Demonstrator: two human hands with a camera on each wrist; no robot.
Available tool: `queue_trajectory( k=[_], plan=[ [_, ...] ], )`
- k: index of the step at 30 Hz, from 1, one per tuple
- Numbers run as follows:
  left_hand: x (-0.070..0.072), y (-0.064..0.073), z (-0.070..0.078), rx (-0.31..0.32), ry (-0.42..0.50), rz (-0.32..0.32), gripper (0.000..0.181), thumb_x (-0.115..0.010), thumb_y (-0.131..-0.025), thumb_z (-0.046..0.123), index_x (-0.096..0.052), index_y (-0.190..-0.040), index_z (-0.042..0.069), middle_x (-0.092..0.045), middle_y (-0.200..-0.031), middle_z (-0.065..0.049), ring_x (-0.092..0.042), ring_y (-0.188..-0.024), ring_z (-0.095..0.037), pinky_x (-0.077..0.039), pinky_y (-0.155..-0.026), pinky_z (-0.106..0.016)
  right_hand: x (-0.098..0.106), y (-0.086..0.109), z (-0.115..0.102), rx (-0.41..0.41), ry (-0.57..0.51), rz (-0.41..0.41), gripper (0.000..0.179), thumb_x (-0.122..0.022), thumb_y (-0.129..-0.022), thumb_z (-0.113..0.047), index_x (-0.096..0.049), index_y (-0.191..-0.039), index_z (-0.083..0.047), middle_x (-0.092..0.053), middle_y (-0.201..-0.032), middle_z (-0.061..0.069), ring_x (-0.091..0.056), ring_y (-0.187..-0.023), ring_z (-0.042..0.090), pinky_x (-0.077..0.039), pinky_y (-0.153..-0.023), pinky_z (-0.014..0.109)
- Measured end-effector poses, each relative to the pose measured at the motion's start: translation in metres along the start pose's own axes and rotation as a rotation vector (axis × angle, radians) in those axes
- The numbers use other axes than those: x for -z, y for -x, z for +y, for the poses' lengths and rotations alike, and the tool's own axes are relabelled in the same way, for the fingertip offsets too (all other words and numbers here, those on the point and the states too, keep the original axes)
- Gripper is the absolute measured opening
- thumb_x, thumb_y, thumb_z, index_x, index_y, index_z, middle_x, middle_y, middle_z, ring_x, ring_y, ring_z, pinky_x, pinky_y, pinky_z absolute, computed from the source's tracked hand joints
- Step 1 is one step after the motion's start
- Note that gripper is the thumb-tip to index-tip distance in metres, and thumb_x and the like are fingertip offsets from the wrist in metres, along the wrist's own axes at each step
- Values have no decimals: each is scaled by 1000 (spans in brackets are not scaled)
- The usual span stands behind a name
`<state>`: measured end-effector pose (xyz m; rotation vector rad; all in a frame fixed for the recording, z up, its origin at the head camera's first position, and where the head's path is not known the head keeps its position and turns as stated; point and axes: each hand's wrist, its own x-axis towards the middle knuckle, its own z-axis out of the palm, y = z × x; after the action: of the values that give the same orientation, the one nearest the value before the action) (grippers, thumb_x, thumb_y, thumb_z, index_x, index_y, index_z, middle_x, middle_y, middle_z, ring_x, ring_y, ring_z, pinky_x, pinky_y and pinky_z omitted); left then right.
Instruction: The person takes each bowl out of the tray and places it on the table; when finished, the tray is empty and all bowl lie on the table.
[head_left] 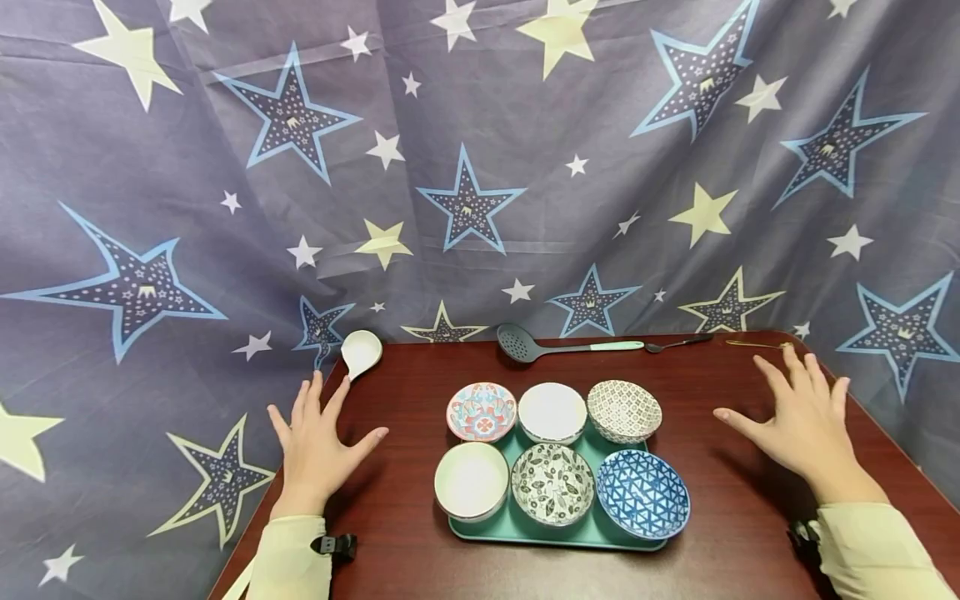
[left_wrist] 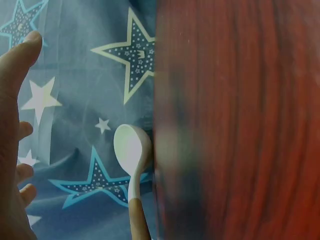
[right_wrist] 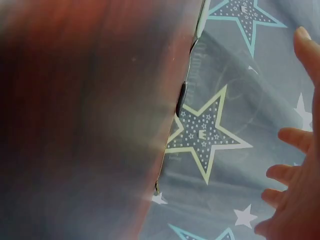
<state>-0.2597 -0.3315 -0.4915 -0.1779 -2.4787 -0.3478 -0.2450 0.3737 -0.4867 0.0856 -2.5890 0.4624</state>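
With fingers spread, my left hand hovers above the left side of the table, holding nothing. Just beyond its fingertips lies a white ladle, its brown handle hidden by the hand in the head view but visible in the left wrist view. My right hand is likewise spread and holds nothing, over the table's right side. Between the hands, a green tray carries several bowls in two rows. The front row has a cream bowl, a leaf-patterned bowl and a blue-and-white bowl.
Behind stand a red floral bowl, a white bowl and a lattice-patterned bowl. Along the back edge lie a dark skimmer with a pale handle, a small black spoon and a thin gold utensil. A star-printed curtain hangs behind.
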Motion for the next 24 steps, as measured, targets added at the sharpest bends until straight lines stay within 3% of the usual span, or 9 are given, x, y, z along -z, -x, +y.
queue_trajectory(
  k=[5,11,18,24],
  plan=[
    [-5,-2,6,-11,53,-12,105,-80,-75,73,-42,-162,28,-22,-172,-16,-21,-155,-42,3,-117,-74,-4,-7,-5,18,-45,-21,108,-85,-76,-63,-43,-155,-1,-23,-163,36,-6,-157,50,16,-114,72],
    [-11,-5,13,20,120,-75,103,-79,-79,72,-37,-164,32,-17,-174,-9,-25,-151,-46,-22,-106,-79,-6,-15,-14,23,-132,-42,104,-86,-80,-56,-42,-156,0,-26,-162,36,-18,-149,60,5,-118,73],
    [-17,-7,20,25,181,-90,100,-79,-82,67,-38,-164,28,-28,-170,-12,-35,-146,-45,-30,-106,-73,-16,-23,-21,26,-220,-90,101,-86,-84,-52,-40,-158,-1,-30,-161,35,-29,-142,63,-25,-106,79],
    [-23,-8,28,0,265,-69,96,-83,-84,58,-42,-162,22,-36,-165,-15,-37,-146,-46,-31,-112,-67,-21,-28,-27,15,-271,-132,98,-82,-88,-51,-38,-159,1,-30,-161,35,-31,-142,60,-29,-105,77]
  ],
)
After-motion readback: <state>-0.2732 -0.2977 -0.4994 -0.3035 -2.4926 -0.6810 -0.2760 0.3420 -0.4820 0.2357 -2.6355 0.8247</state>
